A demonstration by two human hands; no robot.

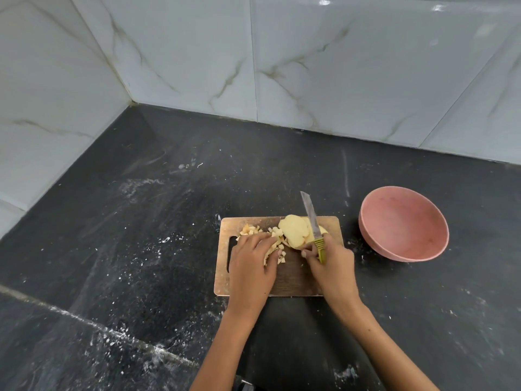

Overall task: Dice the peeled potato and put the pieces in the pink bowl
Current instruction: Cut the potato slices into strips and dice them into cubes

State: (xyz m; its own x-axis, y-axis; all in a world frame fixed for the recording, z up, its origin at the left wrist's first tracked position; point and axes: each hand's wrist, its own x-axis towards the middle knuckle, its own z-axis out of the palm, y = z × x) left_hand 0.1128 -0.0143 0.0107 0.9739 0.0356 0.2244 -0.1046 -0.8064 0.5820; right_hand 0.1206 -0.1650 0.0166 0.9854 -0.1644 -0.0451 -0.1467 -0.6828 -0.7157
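A peeled potato piece (294, 234), pale yellow, lies on the wooden cutting board (284, 283) near its far edge. Several diced potato pieces (275, 235) are scattered left of it. My left hand (253, 263) lies flat over the diced pieces, fingers straight, touching them. My right hand (331, 263) grips the green handle of a knife (311, 218); the blade points away from me and lies across the potato's right side. The pink bowl (404, 224) stands to the right of the board, with nothing visible inside it.
The board sits on a dark stone counter (141, 235) dusted with white specks. White marble tiled walls (310, 66) meet in a corner behind and to the left.
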